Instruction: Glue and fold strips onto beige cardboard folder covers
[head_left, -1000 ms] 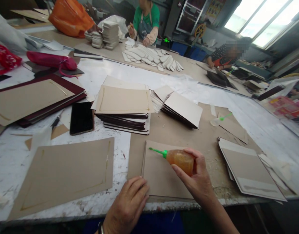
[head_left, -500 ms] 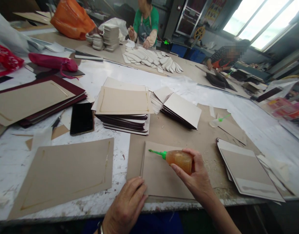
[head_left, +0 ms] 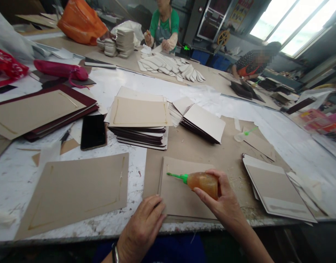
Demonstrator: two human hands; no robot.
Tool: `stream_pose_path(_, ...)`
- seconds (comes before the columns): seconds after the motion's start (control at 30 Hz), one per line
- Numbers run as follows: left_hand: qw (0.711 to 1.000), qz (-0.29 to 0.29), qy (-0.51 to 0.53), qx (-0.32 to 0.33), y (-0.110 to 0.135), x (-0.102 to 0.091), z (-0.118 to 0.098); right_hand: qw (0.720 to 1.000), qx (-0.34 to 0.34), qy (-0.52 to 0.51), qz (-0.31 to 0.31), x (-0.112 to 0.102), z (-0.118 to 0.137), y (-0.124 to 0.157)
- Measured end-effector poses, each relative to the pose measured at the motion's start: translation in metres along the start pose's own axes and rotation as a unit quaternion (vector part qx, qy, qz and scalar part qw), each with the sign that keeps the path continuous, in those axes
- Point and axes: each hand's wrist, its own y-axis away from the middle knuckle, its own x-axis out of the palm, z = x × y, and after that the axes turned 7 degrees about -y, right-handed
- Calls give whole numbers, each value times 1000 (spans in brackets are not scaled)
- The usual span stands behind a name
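Observation:
My right hand (head_left: 224, 199) is closed round an amber glue bottle (head_left: 203, 181) with a green nozzle that points left, its tip near the left edge of a brown card stack (head_left: 179, 197) at the table's front edge. My left hand (head_left: 144, 228) presses down on the stack's near left corner, fingers flat and together. A larger brown card (head_left: 75, 191) with glue lines along its edges lies to the left of the stack.
Behind stand a pile of dark-edged boards (head_left: 139, 122), a fanned pile (head_left: 201, 122) and a black phone (head_left: 93, 136). A board pile (head_left: 277, 188) lies at right, a second glue bottle (head_left: 243, 134) beyond it. Two people work at the far side.
The glue bottle and my right hand have slid toward me along the card's left edge. My left hand has stayed on the corner.

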Motion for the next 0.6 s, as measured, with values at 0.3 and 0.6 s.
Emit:
stream_pose_path(0.3,1000,-7,9,-7,5,1,-2,999,-22,26,22,-9,1,15)
stream_pose_path(0.6,1000,-9,26,-10,8,3,-2,999,-14,21,34,-16,8,36)
